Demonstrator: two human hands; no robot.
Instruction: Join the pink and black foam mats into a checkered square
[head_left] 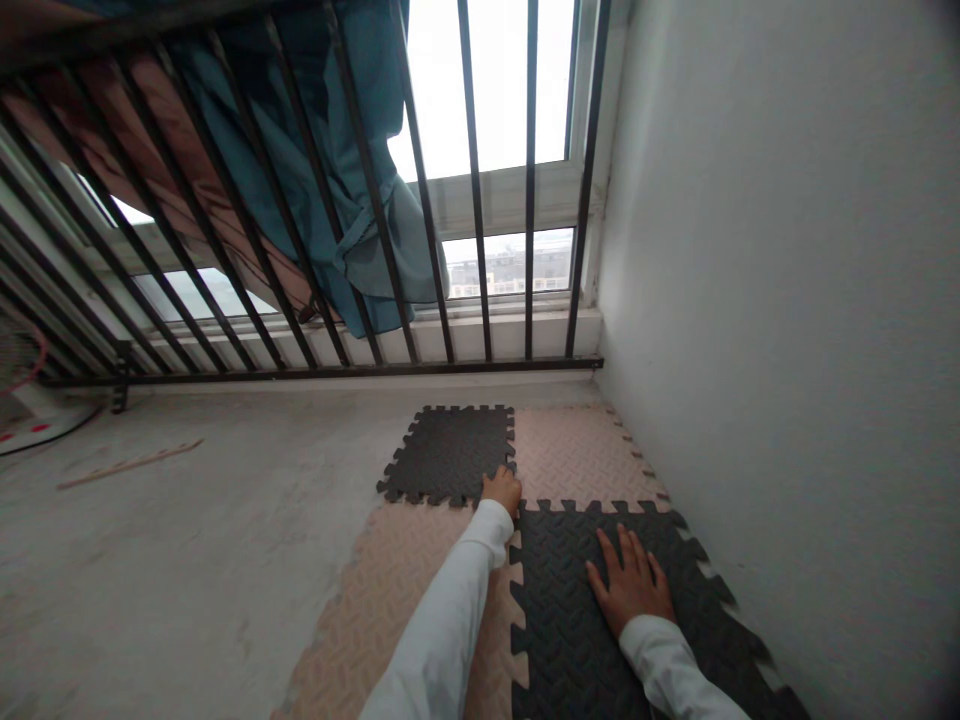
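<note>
My left hand [502, 488] has its fingers curled over the near right corner of a small-looking dark grey foam mat tile [454, 452], where several tiles meet. What the fingertips grip there is partly hidden. Spread flat, my right hand [634, 580] rests on the nearer dark foam mat tile [570, 640]. A beige foam tile [577, 455] lies beyond it beside the wall, and another beige tile [405, 570] is under my left forearm. The tiles have jigsaw edges and form a two-by-two checker. Narrow gaps show along the seam between the two nearer tiles.
A white wall [787, 300] borders the mats on the right. Ahead stands a black metal railing [450, 368] before windows, with a blue cloth [322, 180] behind its bars. On the concrete floor [187, 560] lie a thin strip [131, 465] and a fan base [45, 425] at left.
</note>
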